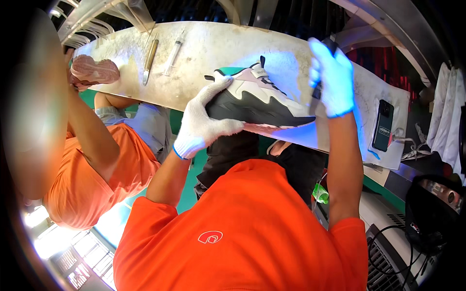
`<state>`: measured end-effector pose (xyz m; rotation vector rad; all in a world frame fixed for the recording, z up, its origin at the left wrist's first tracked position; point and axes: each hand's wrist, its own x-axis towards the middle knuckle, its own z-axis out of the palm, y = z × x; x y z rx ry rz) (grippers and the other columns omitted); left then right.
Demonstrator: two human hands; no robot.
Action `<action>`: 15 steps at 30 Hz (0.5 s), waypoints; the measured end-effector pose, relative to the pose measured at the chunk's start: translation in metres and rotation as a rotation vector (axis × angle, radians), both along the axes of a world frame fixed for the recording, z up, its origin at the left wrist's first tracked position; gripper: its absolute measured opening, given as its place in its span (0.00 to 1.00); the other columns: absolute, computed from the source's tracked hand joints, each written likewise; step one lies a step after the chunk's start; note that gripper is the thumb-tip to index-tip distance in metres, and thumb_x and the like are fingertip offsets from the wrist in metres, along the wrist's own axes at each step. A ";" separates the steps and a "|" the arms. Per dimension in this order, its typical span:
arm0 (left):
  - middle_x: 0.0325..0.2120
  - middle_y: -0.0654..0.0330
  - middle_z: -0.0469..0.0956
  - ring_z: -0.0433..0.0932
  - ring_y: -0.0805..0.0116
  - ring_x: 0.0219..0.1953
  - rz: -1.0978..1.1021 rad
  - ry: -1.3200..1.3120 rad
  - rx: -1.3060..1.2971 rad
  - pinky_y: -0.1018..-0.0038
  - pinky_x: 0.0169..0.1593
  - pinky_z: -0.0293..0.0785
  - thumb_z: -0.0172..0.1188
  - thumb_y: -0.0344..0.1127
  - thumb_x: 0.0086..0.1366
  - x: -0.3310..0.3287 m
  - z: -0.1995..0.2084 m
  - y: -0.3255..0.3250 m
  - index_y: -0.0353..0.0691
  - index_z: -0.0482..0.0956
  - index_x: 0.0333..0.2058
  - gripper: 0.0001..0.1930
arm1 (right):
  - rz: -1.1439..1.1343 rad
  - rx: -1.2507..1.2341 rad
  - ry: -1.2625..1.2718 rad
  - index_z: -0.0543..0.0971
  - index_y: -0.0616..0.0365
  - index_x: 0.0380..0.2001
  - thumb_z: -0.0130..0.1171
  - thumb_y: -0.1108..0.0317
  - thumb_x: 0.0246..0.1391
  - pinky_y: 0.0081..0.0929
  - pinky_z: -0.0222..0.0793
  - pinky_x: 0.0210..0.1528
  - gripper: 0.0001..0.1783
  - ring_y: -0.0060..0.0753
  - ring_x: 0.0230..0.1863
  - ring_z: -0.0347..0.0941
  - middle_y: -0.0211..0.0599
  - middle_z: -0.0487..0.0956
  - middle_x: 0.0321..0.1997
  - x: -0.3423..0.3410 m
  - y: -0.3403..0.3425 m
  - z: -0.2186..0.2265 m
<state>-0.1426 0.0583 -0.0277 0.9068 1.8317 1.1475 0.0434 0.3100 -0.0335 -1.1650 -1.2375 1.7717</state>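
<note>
A sneaker (252, 99) in white, grey and black with a green lining lies on its side, sole edge toward me, over the table's near edge. My left hand (203, 114), in a white knit glove, grips its heel, thumb under the sole and fingers at the collar. My right hand (335, 80), gloved and glowing blue in the light, is closed around a slim dark-handled tool (316, 92). The tool's flat lower end points down beside the shoe's toe; its exact kind is unclear, as the hand covers its middle.
A knife-like tool (151, 60) and a syringe (174, 54) lie on the pale worktable (189, 43). On its right are a dark phone (383, 123) and a white cord (412, 145). At left, a co-worker in orange (104, 174) is beside a pinkish shoe sole (94, 70).
</note>
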 end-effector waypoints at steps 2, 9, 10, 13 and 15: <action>0.67 0.46 0.78 0.78 0.54 0.69 -0.125 0.234 -0.088 0.64 0.72 0.72 0.84 0.40 0.44 -0.015 0.010 0.002 0.39 0.76 0.73 0.53 | -0.071 -0.114 0.070 0.76 0.47 0.37 0.71 0.60 0.70 0.26 0.62 0.19 0.13 0.20 0.17 0.66 0.22 0.70 0.22 0.052 0.003 -0.022; 0.57 0.42 0.84 0.82 0.39 0.62 -0.592 0.939 0.040 0.53 0.63 0.81 0.77 0.49 0.56 0.065 0.029 0.077 0.39 0.87 0.57 0.32 | -0.251 -0.018 0.237 0.77 0.53 0.40 0.64 0.62 0.74 0.28 0.67 0.19 0.09 0.24 0.16 0.69 0.25 0.71 0.21 0.126 -0.047 -0.084; 0.49 0.45 0.87 0.85 0.41 0.55 -0.697 0.948 0.002 0.53 0.59 0.82 0.75 0.49 0.57 0.073 0.019 0.100 0.40 0.87 0.56 0.31 | -0.219 0.009 0.201 0.77 0.53 0.39 0.65 0.62 0.73 0.29 0.69 0.19 0.10 0.25 0.16 0.70 0.27 0.73 0.21 0.123 -0.045 -0.083; 0.39 0.51 0.89 0.90 0.50 0.44 -0.789 0.724 0.021 0.61 0.56 0.84 0.81 0.45 0.53 0.083 0.051 0.120 0.39 0.85 0.57 0.33 | -0.177 0.002 0.005 0.81 0.57 0.43 0.67 0.60 0.71 0.27 0.67 0.19 0.11 0.25 0.16 0.70 0.28 0.76 0.22 0.109 -0.043 -0.057; 0.48 0.53 0.87 0.89 0.57 0.50 -0.621 0.473 0.403 0.62 0.60 0.83 0.88 0.41 0.45 0.071 0.085 0.105 0.38 0.84 0.56 0.38 | -0.088 -0.018 -0.068 0.84 0.58 0.44 0.68 0.56 0.71 0.26 0.66 0.19 0.14 0.24 0.16 0.70 0.28 0.78 0.23 0.110 -0.037 -0.046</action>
